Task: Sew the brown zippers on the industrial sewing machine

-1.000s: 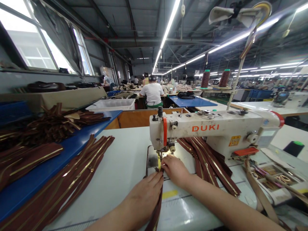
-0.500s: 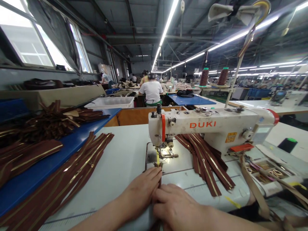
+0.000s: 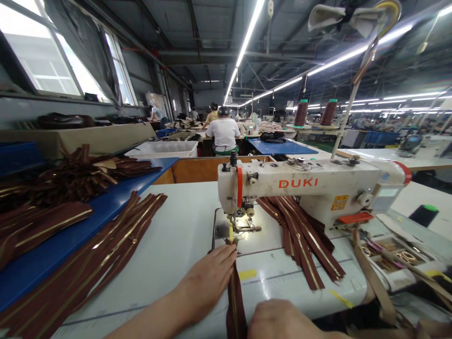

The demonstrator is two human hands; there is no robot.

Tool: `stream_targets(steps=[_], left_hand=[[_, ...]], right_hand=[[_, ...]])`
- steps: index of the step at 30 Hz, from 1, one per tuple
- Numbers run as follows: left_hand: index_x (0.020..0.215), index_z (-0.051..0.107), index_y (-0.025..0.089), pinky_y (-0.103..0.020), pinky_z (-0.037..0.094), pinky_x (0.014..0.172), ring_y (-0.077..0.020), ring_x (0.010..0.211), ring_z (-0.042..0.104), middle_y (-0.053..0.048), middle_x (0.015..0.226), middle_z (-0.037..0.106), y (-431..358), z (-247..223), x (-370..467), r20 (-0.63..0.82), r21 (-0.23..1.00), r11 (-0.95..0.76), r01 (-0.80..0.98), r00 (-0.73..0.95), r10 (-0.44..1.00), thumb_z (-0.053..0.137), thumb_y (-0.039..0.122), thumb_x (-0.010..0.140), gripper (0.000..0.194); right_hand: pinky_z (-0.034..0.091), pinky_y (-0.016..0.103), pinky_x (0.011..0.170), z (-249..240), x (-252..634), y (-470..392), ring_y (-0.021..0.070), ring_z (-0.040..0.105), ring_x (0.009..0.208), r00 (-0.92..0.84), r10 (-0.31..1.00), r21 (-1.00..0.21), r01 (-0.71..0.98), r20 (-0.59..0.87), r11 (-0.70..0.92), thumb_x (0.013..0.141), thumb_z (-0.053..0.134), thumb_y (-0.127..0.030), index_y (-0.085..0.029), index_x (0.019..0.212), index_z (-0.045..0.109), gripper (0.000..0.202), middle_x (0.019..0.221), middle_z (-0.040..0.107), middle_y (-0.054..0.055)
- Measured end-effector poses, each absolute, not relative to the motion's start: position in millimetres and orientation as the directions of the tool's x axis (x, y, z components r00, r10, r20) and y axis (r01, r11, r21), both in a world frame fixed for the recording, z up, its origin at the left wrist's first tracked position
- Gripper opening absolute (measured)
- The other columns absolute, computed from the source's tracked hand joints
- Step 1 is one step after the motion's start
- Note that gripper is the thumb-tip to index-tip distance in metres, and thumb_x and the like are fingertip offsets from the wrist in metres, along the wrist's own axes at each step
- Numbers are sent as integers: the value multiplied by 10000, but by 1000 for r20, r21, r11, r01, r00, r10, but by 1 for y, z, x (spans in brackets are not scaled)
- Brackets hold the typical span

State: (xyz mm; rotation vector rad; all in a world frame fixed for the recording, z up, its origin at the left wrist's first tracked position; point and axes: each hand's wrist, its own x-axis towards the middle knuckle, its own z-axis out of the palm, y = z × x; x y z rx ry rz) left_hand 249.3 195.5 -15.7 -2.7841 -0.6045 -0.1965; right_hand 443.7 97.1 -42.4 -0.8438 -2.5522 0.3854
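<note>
A brown zipper strip (image 3: 235, 301) runs from under the sewing machine's presser foot (image 3: 231, 223) down to the table's front edge. My left hand (image 3: 208, 278) lies flat over its upper part, fingers stretched out just in front of the foot. Low in the view, my right hand (image 3: 284, 321) is curled, right of the strip's lower end. Its fingertips are hidden, so what it grips cannot be made out. The white sewing machine (image 3: 300, 181) carries red DUKI lettering. More brown zippers with gold teeth (image 3: 303, 240) lie under its arm.
To the left, a bundle of long brown zippers (image 3: 116, 249) spreads over the pale table (image 3: 183, 212). Further zippers (image 3: 81, 174) pile on a blue table (image 3: 141, 181). At right stand a parts tray (image 3: 395, 254) and a dark thread cone (image 3: 423, 215). Ahead, a person in white (image 3: 223, 134) sits.
My right hand has moved down and right, away from my left hand, uncovering the zipper strip and a yellow mark on the table. The left hand stays nearly in place.
</note>
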Motion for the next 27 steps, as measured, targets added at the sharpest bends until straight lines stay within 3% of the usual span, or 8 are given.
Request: stream_targets(steps=[3, 5, 11, 18, 27], left_hand=[[1209, 547, 47, -366, 470, 982, -239, 1182, 536, -158, 1267, 587, 196, -16, 250, 206, -214, -872, 441, 892, 401, 405, 93, 885, 357], [1207, 547, 61, -376, 489, 963, -238, 1168, 550, -155, 1256, 597, 196, -17, 251, 225, -181, -864, 470, 875, 429, 421, 103, 881, 352], [1200, 546, 89, -371, 497, 959, -219, 1138, 573, -136, 1235, 615, 198, -22, 250, 280, -123, -869, 479, 857, 433, 418, 104, 866, 358], [1200, 542, 97, -365, 493, 957, -215, 1122, 581, -132, 1224, 622, 205, -22, 252, 286, -114, -865, 488, 850, 442, 403, 129, 876, 355], [1148, 584, 43, -394, 438, 993, -273, 1159, 553, -183, 1232, 606, 217, -29, 251, 188, -330, -883, 334, 940, 286, 406, 109, 870, 337]], right_hand=[[436, 234, 771, -16, 443, 113, 148, 565, 829, -468, 811, -513, 629, 351, 585, 828, 488, -102, -193, 904, 615, 174, 852, 642, 26], [437, 273, 796, -12, 441, 128, 172, 542, 873, -381, 856, -507, 692, 349, 515, 843, 461, -107, -194, 934, 619, 202, 890, 625, 44], [440, 305, 800, -25, 436, 152, 195, 496, 867, -456, 815, -356, 740, 358, 571, 893, 443, -170, -167, 904, 617, 175, 872, 596, 64], [440, 296, 788, -18, 436, 154, 189, 489, 842, -472, 816, -283, 776, 334, 564, 923, 413, -177, -166, 897, 624, 213, 839, 582, 59], [436, 317, 767, -25, 437, 155, 197, 468, 827, -503, 796, -186, 793, 337, 580, 910, 446, -182, -160, 938, 601, 159, 891, 576, 55]])
